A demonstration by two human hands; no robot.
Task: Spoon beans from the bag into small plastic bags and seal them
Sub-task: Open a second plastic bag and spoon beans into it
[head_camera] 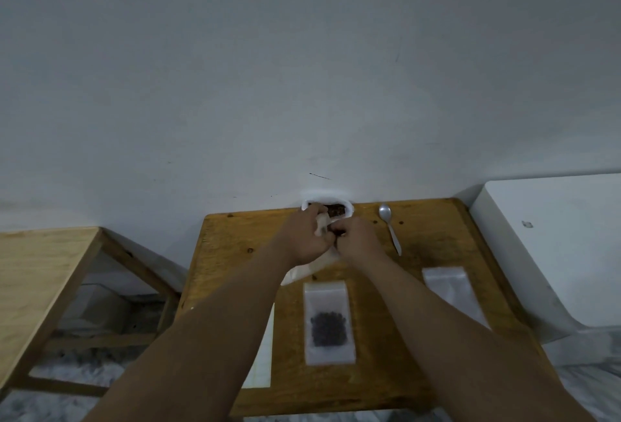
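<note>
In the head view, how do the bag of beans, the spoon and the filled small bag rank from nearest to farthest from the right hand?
1. Bag of beans, touched by the right hand, at the far edge.
2. Spoon, just right of the hand.
3. Filled small bag, toward the person.

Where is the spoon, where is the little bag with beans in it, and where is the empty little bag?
spoon [391,233]: head view, middle of its handle.
little bag with beans [329,328]: head view, on the beans seen through the plastic.
empty little bag [448,288]: head view, its uncovered upper part.
</note>
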